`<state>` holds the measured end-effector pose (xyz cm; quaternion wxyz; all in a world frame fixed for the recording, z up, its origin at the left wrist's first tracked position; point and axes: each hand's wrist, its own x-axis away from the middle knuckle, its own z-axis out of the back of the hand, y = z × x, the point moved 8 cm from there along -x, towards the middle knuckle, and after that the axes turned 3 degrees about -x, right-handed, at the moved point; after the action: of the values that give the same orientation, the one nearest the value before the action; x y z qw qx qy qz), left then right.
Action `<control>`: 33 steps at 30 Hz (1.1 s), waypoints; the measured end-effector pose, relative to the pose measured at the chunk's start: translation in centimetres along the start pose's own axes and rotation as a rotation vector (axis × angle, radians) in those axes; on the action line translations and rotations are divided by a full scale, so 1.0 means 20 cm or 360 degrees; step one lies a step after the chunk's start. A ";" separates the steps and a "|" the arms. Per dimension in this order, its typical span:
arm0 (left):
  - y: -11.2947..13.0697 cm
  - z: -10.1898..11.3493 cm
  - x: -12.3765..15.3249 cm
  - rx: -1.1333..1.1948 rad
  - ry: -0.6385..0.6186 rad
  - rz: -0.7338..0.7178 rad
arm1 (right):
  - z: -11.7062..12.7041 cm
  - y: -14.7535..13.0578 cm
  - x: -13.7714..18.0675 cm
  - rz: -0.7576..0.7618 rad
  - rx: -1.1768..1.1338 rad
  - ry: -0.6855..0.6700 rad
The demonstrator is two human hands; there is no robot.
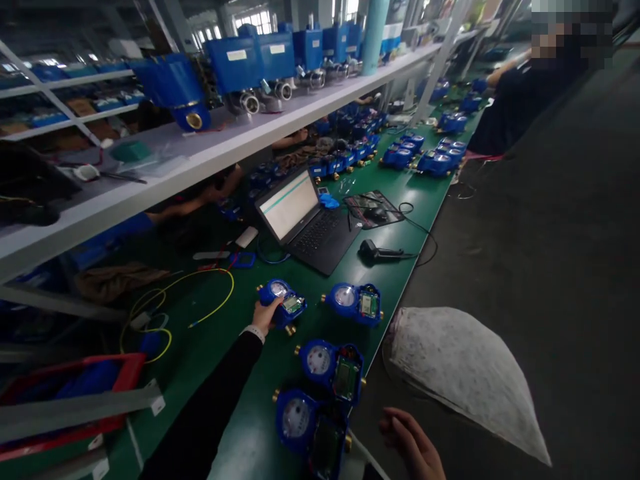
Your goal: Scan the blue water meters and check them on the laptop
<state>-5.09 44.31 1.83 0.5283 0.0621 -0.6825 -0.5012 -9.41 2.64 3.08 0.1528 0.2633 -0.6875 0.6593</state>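
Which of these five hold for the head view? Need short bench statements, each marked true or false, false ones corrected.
1. The left hand touches a blue meter with a round dial. True.
2. The right hand grips the black handheld scanner. False: nothing shows in that hand; the scanner lies on the green tabletop.
3. The black laptop is open, its screen lit. True.
4. The looped yellow cable lies right of the laptop in the picture. False: it lies to the left.
5. Blue box-shaped units stand on the raised pale shelf. True.
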 end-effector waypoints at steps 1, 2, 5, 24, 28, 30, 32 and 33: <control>0.00 0.00 -0.01 0.0042 -0.0003 0.0009 | 0.02 0.01 -0.02 -0.0028 -0.0008 0.0010; 0.00 -0.02 -0.01 0.0092 -0.0008 0.0010 | 0.05 0.03 -0.03 -0.0055 -0.0018 0.0026; 0.02 -0.09 -0.05 0.0249 -0.0030 -0.0026 | 0.09 0.06 -0.06 -0.0136 -0.0064 0.0077; 0.09 -0.40 -0.16 0.0364 -0.0109 0.0020 | 0.10 0.09 -0.02 -0.0334 -0.0076 0.0137; 0.03 -0.12 0.10 0.0396 0.0079 -0.0185 | 0.07 -0.05 -0.20 -0.0119 -0.0001 0.0080; -0.05 0.09 0.30 0.0418 0.0221 -0.0318 | 0.01 -0.12 -0.32 -0.0030 0.0081 -0.0022; -0.21 0.29 0.52 0.0427 0.0386 -0.0326 | -0.07 -0.16 -0.43 -0.0005 0.0185 -0.0146; -0.31 0.39 0.63 0.0431 0.0465 -0.0288 | -0.12 -0.17 -0.48 -0.0019 0.0232 -0.0205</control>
<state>-19.35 38.34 5.96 0.5613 0.2655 -0.6514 -0.4360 -0.05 6.50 0.81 0.0925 0.3196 -0.6445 0.6884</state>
